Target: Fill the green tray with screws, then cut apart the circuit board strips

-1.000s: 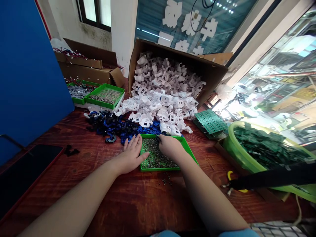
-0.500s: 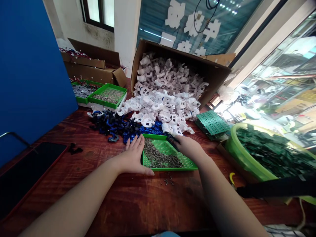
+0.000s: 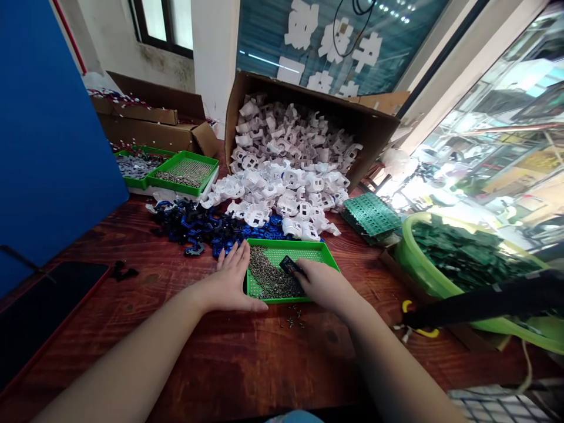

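Note:
A green tray of several small metal screws lies on the wooden table in front of me. My left hand rests flat against the tray's left edge, fingers stretched out, thumb along its front rim. My right hand lies over the tray's right front part, closed on a small dark flat piece that touches the screws. Behind the tray lie blue and black plastic parts and white plastic housings.
A tipped cardboard box spills the white housings. Two more green trays stand at the back left by cardboard boxes. A green basin of dark green parts and stacked green grids stand right. A dark phone lies left. Loose screws lie near the tray.
My right hand has drawn back from the tray's far right corner toward its front, dragging the dark piece over the screws. My left hand stays at the tray's left edge.

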The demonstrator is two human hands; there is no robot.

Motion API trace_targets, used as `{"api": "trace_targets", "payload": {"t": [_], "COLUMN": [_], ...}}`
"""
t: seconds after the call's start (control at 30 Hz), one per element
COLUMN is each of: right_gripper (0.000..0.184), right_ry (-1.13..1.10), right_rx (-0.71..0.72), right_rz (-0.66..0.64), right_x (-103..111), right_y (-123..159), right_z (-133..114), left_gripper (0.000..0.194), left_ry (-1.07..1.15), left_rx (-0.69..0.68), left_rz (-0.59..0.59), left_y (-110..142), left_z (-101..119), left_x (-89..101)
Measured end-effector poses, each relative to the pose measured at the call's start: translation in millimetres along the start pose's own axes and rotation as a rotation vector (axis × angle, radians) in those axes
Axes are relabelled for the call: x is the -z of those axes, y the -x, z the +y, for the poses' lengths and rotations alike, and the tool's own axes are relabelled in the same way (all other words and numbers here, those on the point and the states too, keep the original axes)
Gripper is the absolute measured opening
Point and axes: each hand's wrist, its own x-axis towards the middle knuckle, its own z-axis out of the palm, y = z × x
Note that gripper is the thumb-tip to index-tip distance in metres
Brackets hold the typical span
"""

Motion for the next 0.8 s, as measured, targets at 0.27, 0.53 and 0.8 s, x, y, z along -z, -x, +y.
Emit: {"api": "trace_targets", "payload": {"t": [0.27, 0.53, 0.8], "right_gripper": [0.017, 0.01, 0.011], "right_ry": [0.055, 0.102, 0.005], "right_rx": [-0.198, -0.226, -0.103], "right_rz": [-0.018, -0.152, -0.082], "right_x": [14, 4, -4], "right_y": [7, 14, -4], "right_z": [38, 37, -7], "left_gripper": [0.126, 0.123, 0.127], "left_ry": [0.011, 0.017, 0.018], "left_rx": [0.018, -0.012, 0.018], "left_rz": [-0.028, -0.024, -0.019], "left_y": [0, 1, 0], "left_z": [1, 0, 2], "left_x": [2.1, 1.7, 0.8]}}
